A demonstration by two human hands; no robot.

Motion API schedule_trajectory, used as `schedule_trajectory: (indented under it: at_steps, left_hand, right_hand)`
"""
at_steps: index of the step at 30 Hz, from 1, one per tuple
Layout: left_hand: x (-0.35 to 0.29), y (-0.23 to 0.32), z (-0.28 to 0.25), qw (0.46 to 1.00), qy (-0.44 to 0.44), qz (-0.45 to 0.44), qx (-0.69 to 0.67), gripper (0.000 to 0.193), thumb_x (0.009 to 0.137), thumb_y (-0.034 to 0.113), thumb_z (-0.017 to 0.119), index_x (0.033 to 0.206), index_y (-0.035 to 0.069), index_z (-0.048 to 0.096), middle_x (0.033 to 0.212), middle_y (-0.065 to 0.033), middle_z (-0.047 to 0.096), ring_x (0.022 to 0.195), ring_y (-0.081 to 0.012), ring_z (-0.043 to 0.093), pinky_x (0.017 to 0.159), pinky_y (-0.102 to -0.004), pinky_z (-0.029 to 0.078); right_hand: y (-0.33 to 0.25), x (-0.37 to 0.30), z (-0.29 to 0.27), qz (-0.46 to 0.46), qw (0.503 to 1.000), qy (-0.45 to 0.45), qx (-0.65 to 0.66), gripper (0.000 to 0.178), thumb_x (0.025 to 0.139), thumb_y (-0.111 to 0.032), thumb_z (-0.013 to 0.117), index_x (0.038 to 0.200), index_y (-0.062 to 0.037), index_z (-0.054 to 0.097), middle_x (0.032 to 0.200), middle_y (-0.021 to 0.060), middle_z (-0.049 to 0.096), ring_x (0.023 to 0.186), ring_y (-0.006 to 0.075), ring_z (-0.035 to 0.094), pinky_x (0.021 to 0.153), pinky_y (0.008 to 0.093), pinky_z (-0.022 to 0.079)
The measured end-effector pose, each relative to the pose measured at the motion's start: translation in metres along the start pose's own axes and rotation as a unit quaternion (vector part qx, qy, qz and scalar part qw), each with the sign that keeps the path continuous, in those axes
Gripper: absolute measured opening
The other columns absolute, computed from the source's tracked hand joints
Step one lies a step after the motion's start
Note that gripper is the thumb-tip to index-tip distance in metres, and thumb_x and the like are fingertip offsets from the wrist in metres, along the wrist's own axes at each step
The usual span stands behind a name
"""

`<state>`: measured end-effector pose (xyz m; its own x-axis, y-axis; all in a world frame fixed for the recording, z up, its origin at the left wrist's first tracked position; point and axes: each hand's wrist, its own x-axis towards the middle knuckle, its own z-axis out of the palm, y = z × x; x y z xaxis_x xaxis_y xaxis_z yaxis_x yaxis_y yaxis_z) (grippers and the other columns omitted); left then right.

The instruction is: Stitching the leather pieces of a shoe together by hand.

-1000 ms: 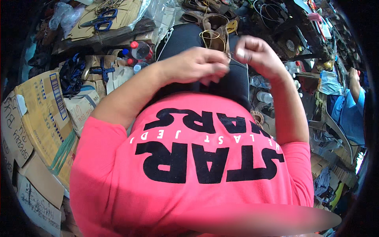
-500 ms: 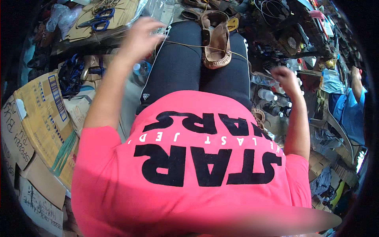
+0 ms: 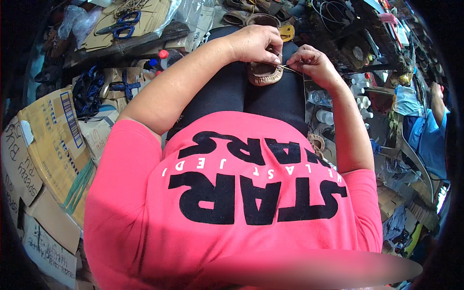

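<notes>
A brown leather moccasin [image 3: 265, 77] with a gathered toe seam rests between my thighs, toe toward me. My left hand [image 3: 256, 44] reaches over it from the left, covering its middle. Thumb and fingertips close together at the shoe's right edge; what they pinch there is hidden. Just right of the shoe, my right hand [image 3: 309, 63] has thumb and forefinger pinched on a thin tan thread [image 3: 292, 70], which runs from the shoe's edge past the fingertips.
Blue-handled scissors [image 3: 124, 26] lie on cardboard pieces at the upper left. A yellow sole-like piece [image 3: 287, 33] sits beyond the shoe. Several bottles [image 3: 326, 116] stand right of my leg. Cardboard boxes [image 3: 53, 140] crowd the left. Another person's blue garment [image 3: 429, 140] shows far right.
Both hands have come inward from wide apart on either side to meet at the shoe's right edge. The thread stretched across the shoe is now mostly hidden.
</notes>
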<state>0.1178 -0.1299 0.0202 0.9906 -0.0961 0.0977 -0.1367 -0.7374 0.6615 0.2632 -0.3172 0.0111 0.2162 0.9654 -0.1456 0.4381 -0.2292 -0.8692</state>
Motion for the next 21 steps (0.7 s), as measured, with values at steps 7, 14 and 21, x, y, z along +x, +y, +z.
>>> schedule_trajectory:
  at_steps: [7,14,21]
  left_hand:
    - [-0.002,-0.013,0.005,0.986,-0.075,-0.014,-0.148,0.020,0.079,0.020,0.068,0.094,0.008,0.069,0.086,-0.0054,0.059,0.086,-0.0179,0.059,0.079,-0.0291,0.045]
    - [-0.002,-0.008,-0.002,0.989,-0.114,0.001,-0.091,0.024,0.082,0.016,0.066,0.105,0.012,0.069,0.080,-0.0052,0.054,0.080,-0.0174,0.054,0.075,-0.0283,0.043]
    - [-0.001,-0.009,-0.004,0.991,-0.130,0.008,-0.042,0.028,0.077,0.014,0.069,0.105,0.015,0.070,0.082,-0.0047,0.051,0.080,-0.0186,0.054,0.075,-0.0289,0.043]
  right_hand:
    - [-0.009,-0.009,0.012,-0.017,0.999,0.032,-0.006,0.015,0.079,0.004,0.065,0.089,-0.0058,0.069,0.083,-0.0015,0.053,0.080,0.0078,0.054,0.071,0.0212,0.044]
    - [-0.022,-0.024,0.023,-0.056,0.990,0.090,-0.097,0.015,0.078,-0.003,0.069,0.091,-0.0103,0.070,0.081,0.0054,0.058,0.074,0.0154,0.059,0.069,0.0249,0.048]
    - [-0.066,-0.010,0.014,-0.111,0.927,-0.018,-0.359,0.021,0.072,-0.001,0.059,0.088,-0.0104,0.069,0.085,0.0123,0.059,0.081,0.0324,0.061,0.072,0.0397,0.050]
